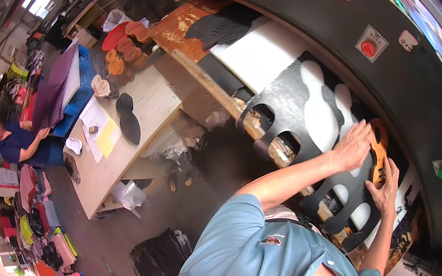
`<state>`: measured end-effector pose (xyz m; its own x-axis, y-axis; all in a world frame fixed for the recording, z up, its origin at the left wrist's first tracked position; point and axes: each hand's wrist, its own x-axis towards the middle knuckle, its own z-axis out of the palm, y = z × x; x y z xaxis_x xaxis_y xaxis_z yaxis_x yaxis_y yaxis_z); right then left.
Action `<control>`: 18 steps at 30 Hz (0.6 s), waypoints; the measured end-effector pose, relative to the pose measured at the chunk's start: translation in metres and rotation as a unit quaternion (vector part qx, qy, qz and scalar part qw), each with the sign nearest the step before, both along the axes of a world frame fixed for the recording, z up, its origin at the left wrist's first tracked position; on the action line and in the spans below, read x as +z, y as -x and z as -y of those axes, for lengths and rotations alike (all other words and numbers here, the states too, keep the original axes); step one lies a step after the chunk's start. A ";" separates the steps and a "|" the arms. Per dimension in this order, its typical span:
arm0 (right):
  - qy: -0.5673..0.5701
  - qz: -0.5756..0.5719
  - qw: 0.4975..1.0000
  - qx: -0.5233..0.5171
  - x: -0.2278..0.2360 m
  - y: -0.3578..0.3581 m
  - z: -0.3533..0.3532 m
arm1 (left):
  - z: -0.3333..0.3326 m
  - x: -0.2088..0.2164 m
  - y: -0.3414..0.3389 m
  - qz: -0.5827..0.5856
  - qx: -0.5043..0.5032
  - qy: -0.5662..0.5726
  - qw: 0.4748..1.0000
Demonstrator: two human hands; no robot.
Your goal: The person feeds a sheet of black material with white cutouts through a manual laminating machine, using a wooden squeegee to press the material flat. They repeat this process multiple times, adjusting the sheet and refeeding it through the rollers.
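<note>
An orange sole-shaped cutting die (379,152) stands at the right edge of a black sheet (288,92), close under the dark machine beam. Sole-shaped holes run through the sheet, showing white beneath. My left hand (353,146) lies flat with fingers stretched out, its fingertips beside the die's upper part. Around the die's lower end is my right hand (385,189), thumb on one side and fingers on the other. The right hand's palm side is partly hidden.
A dark machine beam (327,7) with red and green buttons spans the right. A white board (257,54) lies beyond the sheet. At left, a wooden table (156,99) bears a black sole piece (128,120) and papers. A person (24,143) works farther left; a black bag (160,265) sits on the floor.
</note>
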<state>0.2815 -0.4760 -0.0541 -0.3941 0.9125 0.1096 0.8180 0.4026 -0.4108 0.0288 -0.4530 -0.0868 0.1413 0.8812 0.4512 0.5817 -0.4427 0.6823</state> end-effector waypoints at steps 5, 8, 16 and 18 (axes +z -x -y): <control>0.025 -0.046 0.998 0.021 0.011 0.018 0.025 | 0.005 -0.019 0.012 -0.118 0.023 -0.017 0.993; 0.133 -0.082 0.988 -0.004 0.031 -0.001 0.015 | 0.014 -0.025 0.022 -0.122 0.006 0.007 0.993; 0.237 -0.498 0.816 -0.171 0.080 -0.011 0.017 | 0.020 -0.005 0.035 -0.154 -0.008 -0.005 0.988; 0.205 -0.552 0.787 -0.184 0.090 -0.005 0.027 | 0.020 0.000 0.037 -0.158 -0.008 0.003 0.987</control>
